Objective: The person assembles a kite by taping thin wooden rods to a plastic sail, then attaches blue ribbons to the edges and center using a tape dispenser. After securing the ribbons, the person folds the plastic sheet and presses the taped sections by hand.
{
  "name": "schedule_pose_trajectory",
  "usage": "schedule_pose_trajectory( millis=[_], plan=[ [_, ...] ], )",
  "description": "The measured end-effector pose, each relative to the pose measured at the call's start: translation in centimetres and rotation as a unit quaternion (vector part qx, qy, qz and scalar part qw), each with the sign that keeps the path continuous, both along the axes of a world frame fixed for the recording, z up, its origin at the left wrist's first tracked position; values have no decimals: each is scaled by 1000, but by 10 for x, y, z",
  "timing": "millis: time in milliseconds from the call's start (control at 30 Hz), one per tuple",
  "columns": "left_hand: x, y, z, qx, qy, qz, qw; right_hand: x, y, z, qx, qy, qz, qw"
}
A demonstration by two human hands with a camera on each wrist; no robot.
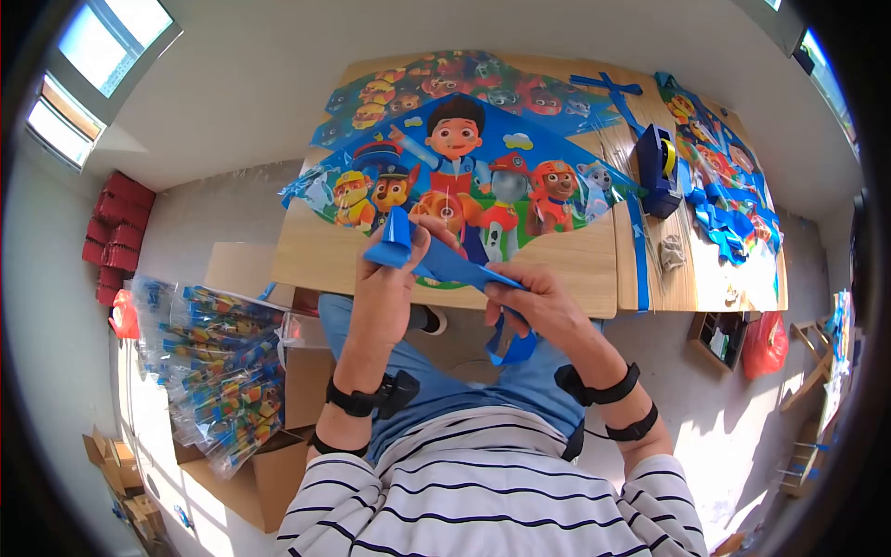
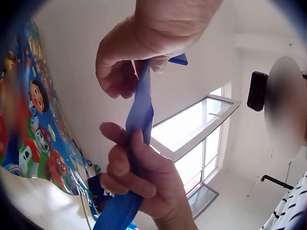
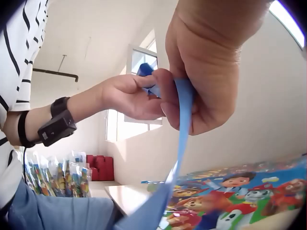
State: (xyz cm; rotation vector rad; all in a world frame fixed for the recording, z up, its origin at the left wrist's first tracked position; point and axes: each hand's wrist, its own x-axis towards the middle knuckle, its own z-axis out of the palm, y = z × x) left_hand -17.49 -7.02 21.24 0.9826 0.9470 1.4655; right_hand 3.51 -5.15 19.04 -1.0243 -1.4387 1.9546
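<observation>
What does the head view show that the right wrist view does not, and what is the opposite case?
Only the head view: a dark-blue dispenser with a yellow roll and, at the right, a red plastic bag.

Only the right wrist view: a thin black bent rod overhead.

Both: the left hand and the right hand holding a glossy blue plastic strip, plus the colourful cartoon-printed sheet.

Pale walls (image 1: pixel 260 84), bright window (image 2: pixel 192 127), sunlit floor (image 1: pixel 691 418)
</observation>
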Motion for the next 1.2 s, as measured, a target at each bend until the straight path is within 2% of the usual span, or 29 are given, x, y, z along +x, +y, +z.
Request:
schedule_pose_trajectory(
  millis=[33, 100, 300, 400, 467, 500, 700, 733, 767, 833, 1000, 1100, 1133, 1200],
  plan=[
    [-10, -4, -6, -18, -11, 16, 1000, 10, 1, 6, -10, -38, 6, 999],
    [-24, -10, -17, -54, -33, 45, 997, 25, -4, 8, 30, -36, -18, 999],
    [-40, -12, -24, -46, -43, 43, 997, 45, -18, -5, 130, -25, -97, 986],
    [-45, -13, -25, -25, -52, 44, 997, 48, -17, -1, 57, 36, -107, 992],
    [-39, -14, -15, -18, -81, 43, 996, 45, -15, -12, 106, -18, -126, 986],
    [-35, -15, -12, -1, -51, 52, 997, 42, -14, -12, 130, -45, -135, 981],
    [-5, -24, -2, 109, 138, 71, 982, -4, -31, 16, 107, 43, -107, 988],
    [-3, -25, 0, 113, 158, 68, 979, -3, -30, 10, 110, 5, -106, 988],
    [-3, -27, 2, 117, 179, 66, 975, -4, -28, 11, 116, 30, -154, 981],
    [-5, -28, 7, 105, 141, 79, 981, -7, -23, 16, 127, 80, -244, 958],
    [-6, -27, 6, 97, 109, 84, 986, -7, -30, 12, 72, 91, -204, 972],
    [-4, -26, 7, 95, 109, 91, 985, -10, -36, -10, 122, 34, -286, 950],
    [-5, -25, 6, 103, 124, 91, 983, -9, -35, -9, 225, -20, -293, 929],
    [-3, -27, 4, 106, 143, 77, 981, -4, -37, 5, 417, -129, -296, 849]
  ],
)
